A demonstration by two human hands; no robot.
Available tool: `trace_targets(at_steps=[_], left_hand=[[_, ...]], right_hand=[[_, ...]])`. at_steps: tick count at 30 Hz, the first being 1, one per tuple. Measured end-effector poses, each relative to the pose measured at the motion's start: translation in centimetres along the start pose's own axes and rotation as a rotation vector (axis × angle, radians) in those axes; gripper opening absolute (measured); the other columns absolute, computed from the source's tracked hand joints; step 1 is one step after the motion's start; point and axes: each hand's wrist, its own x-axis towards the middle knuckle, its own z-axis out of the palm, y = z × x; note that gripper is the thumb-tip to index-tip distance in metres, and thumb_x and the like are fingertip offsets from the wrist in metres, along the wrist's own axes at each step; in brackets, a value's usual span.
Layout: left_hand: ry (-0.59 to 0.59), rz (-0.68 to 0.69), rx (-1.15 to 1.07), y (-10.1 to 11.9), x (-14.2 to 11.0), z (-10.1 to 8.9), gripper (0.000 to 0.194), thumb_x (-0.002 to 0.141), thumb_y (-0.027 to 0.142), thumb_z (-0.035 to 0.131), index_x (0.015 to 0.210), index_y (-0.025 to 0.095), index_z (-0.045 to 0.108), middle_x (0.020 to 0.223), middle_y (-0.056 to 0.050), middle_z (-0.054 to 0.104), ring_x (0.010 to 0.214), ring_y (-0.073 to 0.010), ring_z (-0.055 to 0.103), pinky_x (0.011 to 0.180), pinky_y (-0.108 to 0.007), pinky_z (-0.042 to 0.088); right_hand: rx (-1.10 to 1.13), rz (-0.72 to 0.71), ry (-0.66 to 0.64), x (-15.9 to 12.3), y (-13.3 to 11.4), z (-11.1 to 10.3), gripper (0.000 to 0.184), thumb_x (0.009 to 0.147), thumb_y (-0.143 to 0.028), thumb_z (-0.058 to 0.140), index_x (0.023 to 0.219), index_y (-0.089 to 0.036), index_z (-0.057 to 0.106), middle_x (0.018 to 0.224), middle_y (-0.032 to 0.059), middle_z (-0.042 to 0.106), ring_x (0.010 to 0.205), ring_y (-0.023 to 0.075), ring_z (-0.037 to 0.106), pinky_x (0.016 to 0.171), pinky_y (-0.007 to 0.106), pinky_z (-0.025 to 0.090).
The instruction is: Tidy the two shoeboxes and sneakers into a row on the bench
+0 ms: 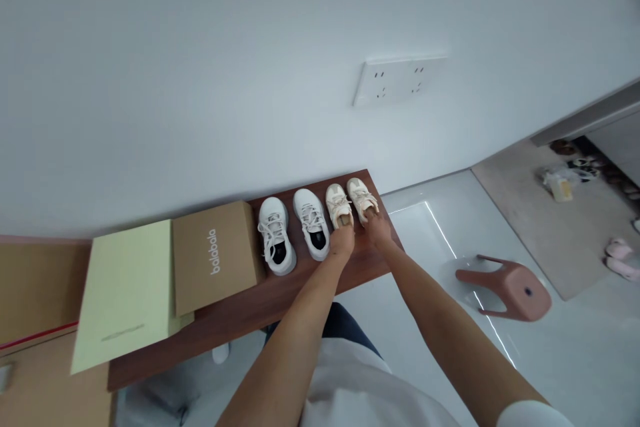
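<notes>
Two small cream sneakers stand side by side at the right end of a dark wooden bench top [360, 260]. My left hand [343, 240] is closed on the heel of the left cream sneaker [338, 199]. On the heel of the right cream sneaker [361, 193], my right hand [377, 228] is closed in the same way. Both toes point toward the wall, and my fingertips are partly hidden in the shoe openings. Just left of them are two larger white sneakers, one nearer my left hand [311, 217] and one farther left [274, 230], with laces and dark insides.
A brown shoebox [215, 257] and a pale green box [127, 287] take up the bench's left part. On the wall is a white socket panel [400, 80]. A pink stool [525, 290] stands on the floor at right. More shoes [620, 257] lie by the doorway.
</notes>
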Motion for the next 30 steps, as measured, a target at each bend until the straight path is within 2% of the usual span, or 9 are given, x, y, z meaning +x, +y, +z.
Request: trace_targets(at_steps=[6, 14, 16, 18, 20, 22, 26, 28, 30], left_hand=[[-0.003, 0.029, -0.011, -0.2, 0.1, -0.2, 0.036, 0.099, 0.031, 0.049, 0.126, 0.014, 0.065, 0.120, -0.023, 0.070, 0.118, -0.0342, 0.065, 0.097, -0.042, 0.046], [-0.017, 0.086, 0.053, 0.0, -0.5, -1.1, 0.046, 0.098, 0.030, 0.048, 0.140, 0.012, 0.051, 0.123, -0.022, 0.068, 0.116, -0.0340, 0.066, 0.093, -0.040, 0.049], [0.010, 0.106, 0.053, 0.0, -0.9, -1.1, 0.053, 0.098, 0.028, 0.048, 0.148, 0.012, 0.041, 0.132, -0.024, 0.063, 0.117, -0.0342, 0.065, 0.093, -0.041, 0.049], [0.043, 0.122, 0.050, -0.1, -1.5, -1.1, 0.060, 0.097, 0.025, 0.047, 0.154, 0.014, 0.031, 0.147, -0.026, 0.049, 0.120, -0.0344, 0.064, 0.094, -0.041, 0.050], [0.066, 0.153, 0.035, -0.3, -2.3, -1.1, 0.063, 0.096, 0.024, 0.048, 0.156, 0.018, 0.028, 0.156, -0.025, 0.037, 0.122, -0.0340, 0.062, 0.095, -0.042, 0.051], [0.077, 0.227, -0.005, -0.8, -3.5, -1.0, 0.059, 0.096, 0.025, 0.049, 0.153, 0.018, 0.034, 0.157, -0.022, 0.038, 0.124, -0.0324, 0.060, 0.096, -0.041, 0.051], [0.127, 0.392, -0.156, -3.4, -6.9, -0.6, 0.047, 0.096, 0.024, 0.048, 0.142, 0.017, 0.050, 0.143, -0.016, 0.056, 0.125, -0.0268, 0.059, 0.104, -0.040, 0.047], [0.148, 0.393, -0.228, -5.4, -9.1, -0.3, 0.041, 0.096, 0.024, 0.047, 0.135, 0.017, 0.058, 0.133, -0.014, 0.064, 0.121, -0.0249, 0.062, 0.105, -0.039, 0.046], [0.149, 0.323, -0.291, -7.7, -11.5, 0.1, 0.035, 0.095, 0.024, 0.047, 0.126, 0.019, 0.064, 0.123, -0.012, 0.070, 0.114, -0.0237, 0.065, 0.102, -0.037, 0.048]], right_hand=[[0.022, 0.006, -0.001, 0.1, 0.0, 0.1, 0.036, 0.100, -0.022, 0.045, 0.133, -0.016, 0.059, 0.132, 0.0187, 0.063, 0.125, 0.0293, 0.055, 0.091, 0.034, 0.045], [0.041, -0.012, -0.074, 0.7, 0.3, -0.6, 0.035, 0.101, -0.020, 0.041, 0.133, -0.018, 0.057, 0.131, 0.0151, 0.062, 0.114, 0.0242, 0.060, 0.091, 0.031, 0.043], [0.037, -0.033, -0.067, 0.5, 0.3, -0.7, 0.036, 0.100, -0.019, 0.043, 0.133, -0.017, 0.056, 0.134, 0.0154, 0.061, 0.121, 0.0255, 0.056, 0.094, 0.032, 0.043], [0.029, -0.059, -0.050, 0.2, 0.3, -0.6, 0.038, 0.099, -0.018, 0.044, 0.135, -0.016, 0.055, 0.139, 0.0165, 0.058, 0.126, 0.0272, 0.052, 0.098, 0.035, 0.042], [0.019, -0.088, -0.014, -0.3, 0.4, -0.1, 0.043, 0.097, -0.015, 0.044, 0.139, -0.015, 0.053, 0.143, 0.0170, 0.055, 0.129, 0.0281, 0.050, 0.102, 0.038, 0.041], [0.023, -0.126, 0.057, -0.8, 0.7, 0.6, 0.047, 0.095, -0.013, 0.044, 0.142, -0.016, 0.051, 0.146, 0.0167, 0.053, 0.131, 0.0283, 0.048, 0.106, 0.041, 0.039], [0.104, -0.233, 0.266, -2.1, 1.3, 2.2, 0.045, 0.092, -0.015, 0.047, 0.136, -0.015, 0.056, 0.145, 0.0181, 0.053, 0.132, 0.0314, 0.048, 0.108, 0.047, 0.038], [0.150, -0.275, 0.338, -3.0, 1.3, 3.1, 0.039, 0.093, -0.017, 0.047, 0.130, -0.015, 0.060, 0.141, 0.0182, 0.057, 0.130, 0.0328, 0.050, 0.108, 0.049, 0.040], [0.191, -0.308, 0.376, -4.2, 1.1, 3.9, 0.035, 0.094, -0.019, 0.047, 0.124, -0.015, 0.062, 0.136, 0.0179, 0.059, 0.129, 0.0324, 0.051, 0.108, 0.049, 0.041]])
